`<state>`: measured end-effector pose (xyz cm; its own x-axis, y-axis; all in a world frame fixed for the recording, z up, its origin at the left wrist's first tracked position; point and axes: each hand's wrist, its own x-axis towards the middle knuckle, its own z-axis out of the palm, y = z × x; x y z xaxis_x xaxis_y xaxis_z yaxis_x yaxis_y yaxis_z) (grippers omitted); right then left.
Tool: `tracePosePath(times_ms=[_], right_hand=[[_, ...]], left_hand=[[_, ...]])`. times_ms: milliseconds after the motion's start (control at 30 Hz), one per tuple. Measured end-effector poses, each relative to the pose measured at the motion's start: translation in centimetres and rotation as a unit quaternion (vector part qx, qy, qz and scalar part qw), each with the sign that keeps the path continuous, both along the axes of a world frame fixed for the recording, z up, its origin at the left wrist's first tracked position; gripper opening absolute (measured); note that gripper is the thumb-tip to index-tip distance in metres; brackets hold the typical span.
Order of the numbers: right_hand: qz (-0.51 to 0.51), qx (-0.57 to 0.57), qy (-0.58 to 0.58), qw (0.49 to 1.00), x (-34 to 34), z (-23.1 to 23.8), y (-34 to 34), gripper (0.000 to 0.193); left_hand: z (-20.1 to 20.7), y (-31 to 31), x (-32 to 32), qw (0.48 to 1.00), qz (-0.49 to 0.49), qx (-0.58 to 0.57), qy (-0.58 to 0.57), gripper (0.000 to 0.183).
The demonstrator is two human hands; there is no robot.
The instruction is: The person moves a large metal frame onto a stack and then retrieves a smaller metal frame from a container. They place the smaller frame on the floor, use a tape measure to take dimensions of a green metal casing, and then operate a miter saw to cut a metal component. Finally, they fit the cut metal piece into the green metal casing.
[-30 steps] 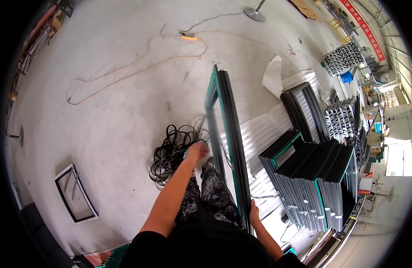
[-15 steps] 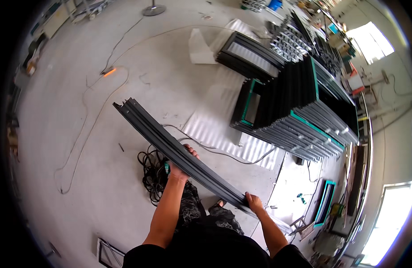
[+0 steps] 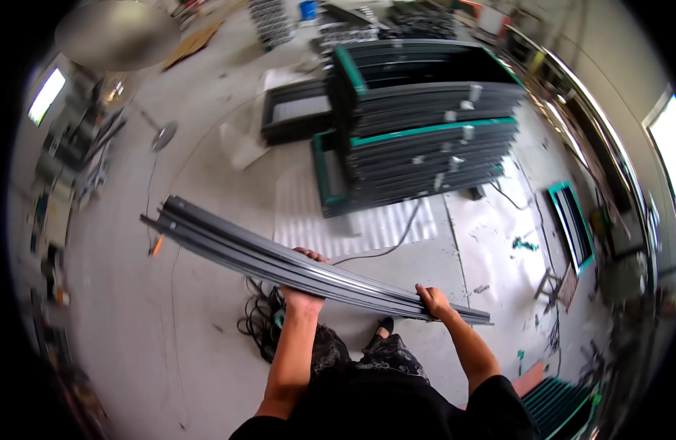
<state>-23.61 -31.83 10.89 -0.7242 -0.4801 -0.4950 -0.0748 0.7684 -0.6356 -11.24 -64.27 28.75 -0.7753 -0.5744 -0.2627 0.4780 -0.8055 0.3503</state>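
Across in front of my body I hold long dark grey metal profiles [image 3: 250, 257], lying together lengthwise. Their far end reaches out to the left; the near end sticks out a little past my right hand. My left hand [image 3: 301, 295] grips them from beneath near the middle, with fingertips showing over the far side. Closer to the right end, my right hand [image 3: 434, 301] is closed round them, thumb on top. How many pieces there are cannot be made out.
Ahead stands a tall stack of dark frames [image 3: 433, 103] with green edges, beside a lower frame pile [image 3: 298, 136]. White foam sheeting [image 3: 301, 213] covers floor before it. Coiled black cable [image 3: 259, 323] lies by my feet. At right are a green-edged frame [image 3: 572, 224] and a small stool [image 3: 558, 290].
My view has turned to the right, so the frame stack now stands more straight ahead. The profiles lie more level across me, both hands still on them.
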Motion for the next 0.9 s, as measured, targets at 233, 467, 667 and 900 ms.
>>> tracePosePath(times_ms=[233, 467, 667, 900], right_hand=[[-0.016, -0.287, 0.098, 0.953, 0.0, 15.5, 2.4, 0.045], [-0.095, -0.262, 0.495, 0.823, -0.4, 34.0, -0.5, 0.066], [-0.225, -0.183, 0.499, 0.816, -2.5, 36.5, -3.0, 0.077], [-0.232, -0.148, 0.619, 0.735, 2.3, 33.9, 0.0, 0.060]], left_hand=[[4.7, 13.1, -8.2, 0.996, -0.034, 0.017, -0.080, 0.035], [1.7, 21.5, -16.1, 0.964, -0.214, -0.003, 0.156, 0.046], [3.9, 26.1, -17.1, 0.889, -0.394, 0.059, 0.226, 0.046], [-3.6, 21.7, -13.2, 0.767, -0.606, -0.186, 0.095, 0.046]])
